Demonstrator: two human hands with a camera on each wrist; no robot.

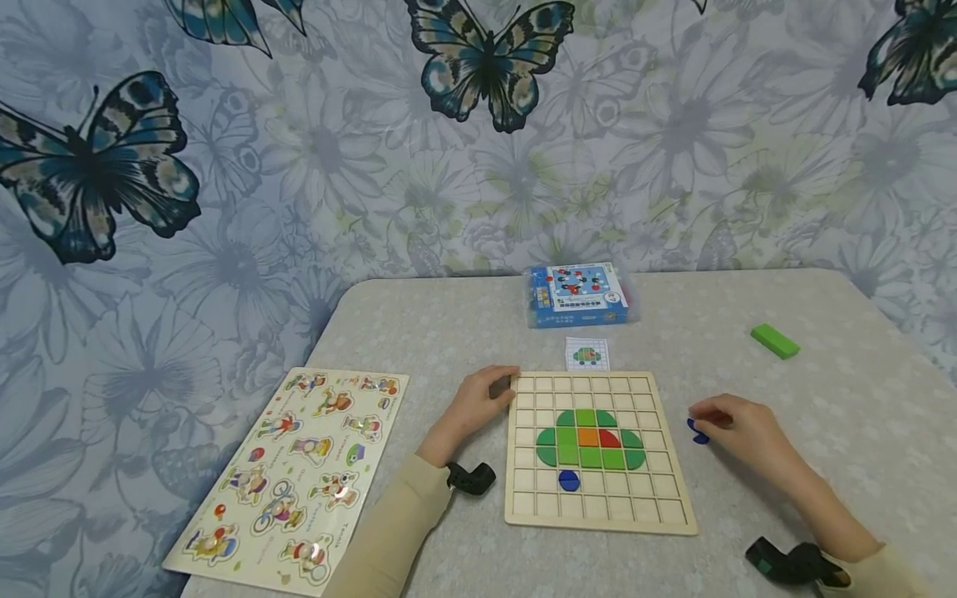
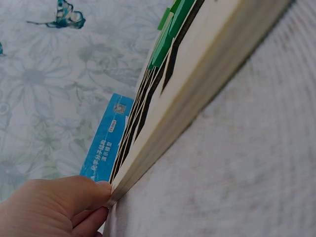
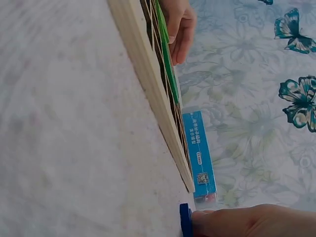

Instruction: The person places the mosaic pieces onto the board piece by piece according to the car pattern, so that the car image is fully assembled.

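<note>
A wooden grid board (image 1: 598, 507) lies on the table, bearing green, red and orange flat pieces in a car-like shape. Just below them on the board is a blue round (image 1: 569, 481), seemingly two half-circles. My left hand (image 1: 478, 399) holds the board's upper left corner with thumb and fingers, seen close in the left wrist view. To the right of the board, my right hand (image 1: 736, 428) pinches a blue piece (image 3: 185, 219) near the tabletop. Another blue piece (image 1: 700, 438) is just under the fingers, partly hidden.
Behind the board lies a small pattern card (image 1: 587, 355), and beyond it a blue box (image 1: 579, 296) in clear wrap. A green block (image 1: 775, 341) lies at the far right. At left is a sticker-like picture board (image 1: 299, 482).
</note>
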